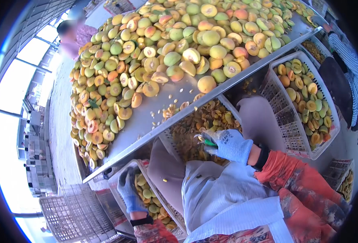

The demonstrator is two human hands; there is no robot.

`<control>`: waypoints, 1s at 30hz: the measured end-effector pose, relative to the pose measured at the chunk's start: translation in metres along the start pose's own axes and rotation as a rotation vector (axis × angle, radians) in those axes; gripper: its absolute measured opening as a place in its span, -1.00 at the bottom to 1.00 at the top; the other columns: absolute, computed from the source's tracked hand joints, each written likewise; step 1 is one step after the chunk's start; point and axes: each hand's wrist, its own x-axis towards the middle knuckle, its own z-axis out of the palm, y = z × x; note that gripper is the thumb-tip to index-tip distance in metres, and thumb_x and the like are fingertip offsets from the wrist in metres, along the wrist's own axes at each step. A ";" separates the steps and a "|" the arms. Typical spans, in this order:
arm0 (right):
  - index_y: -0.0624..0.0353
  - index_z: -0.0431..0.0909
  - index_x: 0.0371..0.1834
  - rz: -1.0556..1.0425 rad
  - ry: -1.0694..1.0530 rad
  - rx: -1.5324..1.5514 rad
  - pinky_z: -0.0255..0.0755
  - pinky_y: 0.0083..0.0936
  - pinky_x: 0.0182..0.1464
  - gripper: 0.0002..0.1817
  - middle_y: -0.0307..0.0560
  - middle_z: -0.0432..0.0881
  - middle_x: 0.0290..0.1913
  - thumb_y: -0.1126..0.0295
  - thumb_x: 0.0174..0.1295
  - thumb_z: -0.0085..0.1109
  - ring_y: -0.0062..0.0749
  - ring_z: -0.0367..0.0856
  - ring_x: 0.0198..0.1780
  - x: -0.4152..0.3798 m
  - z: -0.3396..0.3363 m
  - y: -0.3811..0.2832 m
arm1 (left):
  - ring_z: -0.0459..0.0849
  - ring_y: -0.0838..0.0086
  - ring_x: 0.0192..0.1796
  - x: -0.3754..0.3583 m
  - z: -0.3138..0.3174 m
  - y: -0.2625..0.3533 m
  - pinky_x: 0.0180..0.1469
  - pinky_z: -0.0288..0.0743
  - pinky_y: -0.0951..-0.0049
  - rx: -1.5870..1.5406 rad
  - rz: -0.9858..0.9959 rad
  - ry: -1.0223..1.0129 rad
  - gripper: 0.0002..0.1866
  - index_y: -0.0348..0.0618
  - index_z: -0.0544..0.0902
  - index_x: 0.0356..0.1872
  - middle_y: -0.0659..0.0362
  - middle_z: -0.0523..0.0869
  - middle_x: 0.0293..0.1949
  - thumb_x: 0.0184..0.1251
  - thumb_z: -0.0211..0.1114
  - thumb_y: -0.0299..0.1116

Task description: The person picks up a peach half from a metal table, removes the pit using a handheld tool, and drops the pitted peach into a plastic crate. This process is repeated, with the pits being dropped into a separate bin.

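Note:
My right hand (229,143), in a blue knit glove, is closed around a green-handled pitting tool (207,141) with a curved metal tip. It is above a container of brown and yellow fruit scraps (195,125) between my knees. My left hand (128,192), gloved alike, hangs at the left side of a crate of apricot halves (146,194). Its fingers look loosely spread by the fruit, though their tips are partly hidden. Beyond both hands, a large heap of halved and whole apricots (171,58) covers much of the metal table (146,121).
The table's raised metal edge (211,95) crosses in front of me. At right stands a white crate of apricot halves (304,101); a smaller crate (343,178) is below it. Crates (78,210) stand at lower left. A co-worker's checked sleeve (347,56) is at right; another person (76,38) is behind the heap.

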 end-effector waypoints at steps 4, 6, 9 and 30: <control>0.18 0.45 -0.03 0.058 0.084 0.142 0.47 -0.27 -0.33 -0.57 0.10 0.55 -0.34 0.17 0.11 0.23 -0.07 0.60 -0.34 -0.002 0.018 0.019 | 0.56 0.47 -0.04 0.030 -0.008 0.010 -0.03 0.51 0.52 0.449 0.134 0.090 -0.63 -0.35 0.50 0.01 0.07 0.55 0.00 0.11 0.18 -0.67; 0.20 0.43 0.00 0.070 0.124 0.416 0.45 -0.39 -0.24 -0.61 0.01 0.56 -0.27 0.25 0.15 0.19 -0.22 0.59 -0.27 0.000 0.000 0.012 | 0.57 0.48 -0.06 0.052 0.048 0.052 -0.04 0.51 0.55 -0.027 0.040 -0.014 -0.64 -0.40 0.48 0.03 0.06 0.57 -0.02 0.15 0.13 -0.68; 0.26 0.38 0.10 0.138 0.169 1.043 0.36 -0.60 -0.01 -0.59 -0.15 0.49 -0.07 0.44 0.18 0.18 -0.54 0.47 -0.03 -0.005 -0.010 0.015 | 0.64 0.51 -0.17 0.084 0.152 0.105 -0.07 0.49 0.54 0.257 0.002 -0.295 -0.71 -0.32 0.56 -0.04 0.07 0.69 -0.16 0.20 0.21 -0.48; 0.17 0.47 -0.25 -0.067 0.297 0.330 0.42 -0.29 -0.43 -0.70 0.07 0.59 -0.44 0.15 0.17 0.18 -0.02 0.58 -0.44 -0.011 -0.039 -0.015 | 0.57 0.18 -0.02 0.011 0.177 0.118 -0.01 0.53 0.23 -0.732 -0.097 -0.506 -0.44 -0.24 0.35 0.18 -0.04 0.51 0.01 0.23 0.15 -0.12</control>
